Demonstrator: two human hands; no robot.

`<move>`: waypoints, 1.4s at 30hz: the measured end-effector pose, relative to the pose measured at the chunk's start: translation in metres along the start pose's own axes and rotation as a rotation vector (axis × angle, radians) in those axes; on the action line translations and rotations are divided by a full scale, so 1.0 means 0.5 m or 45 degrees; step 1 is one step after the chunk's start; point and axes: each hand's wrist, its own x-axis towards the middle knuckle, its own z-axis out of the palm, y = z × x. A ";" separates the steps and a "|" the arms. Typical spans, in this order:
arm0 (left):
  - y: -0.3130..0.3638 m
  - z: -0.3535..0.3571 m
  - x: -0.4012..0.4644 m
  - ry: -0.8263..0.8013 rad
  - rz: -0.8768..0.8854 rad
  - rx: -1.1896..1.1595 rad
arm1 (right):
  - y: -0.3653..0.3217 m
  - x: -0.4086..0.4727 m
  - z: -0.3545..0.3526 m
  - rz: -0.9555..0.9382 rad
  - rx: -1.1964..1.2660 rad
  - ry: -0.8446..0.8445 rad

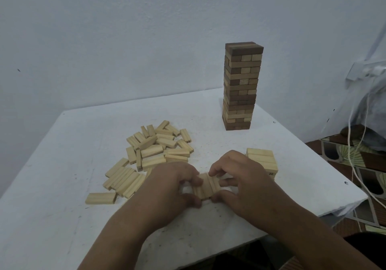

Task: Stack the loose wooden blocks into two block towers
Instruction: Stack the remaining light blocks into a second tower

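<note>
A row of three pale wooden blocks [205, 187] lies side by side on the white table [62, 217] between my hands. My left hand [169, 188] grips the row's left side with curled fingers and thumb. My right hand [240, 177] grips its right side the same way. A low stack of pale blocks [262, 160] stands just behind my right hand. A pile of loose pale blocks [154, 150] spreads over the table's middle left. A tall tower of dark and pale blocks [240, 85] stands at the far right of the table.
The table's right edge [325, 161] drops off to a patterned floor [344, 156] with white cables [355, 165]. A single block [101, 198] lies apart at the front left. A pale wall [125, 39] rises behind the table.
</note>
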 end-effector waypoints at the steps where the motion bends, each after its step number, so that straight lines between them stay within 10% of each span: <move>1: -0.001 -0.001 0.000 -0.006 0.008 0.004 | 0.001 -0.001 0.001 0.008 -0.001 0.004; 21: 0.008 0.015 -0.006 0.125 0.003 -0.002 | -0.011 0.008 -0.014 0.073 0.022 -0.196; 42: 0.183 0.079 0.080 0.211 0.109 -0.275 | 0.073 -0.039 -0.152 0.082 0.034 0.284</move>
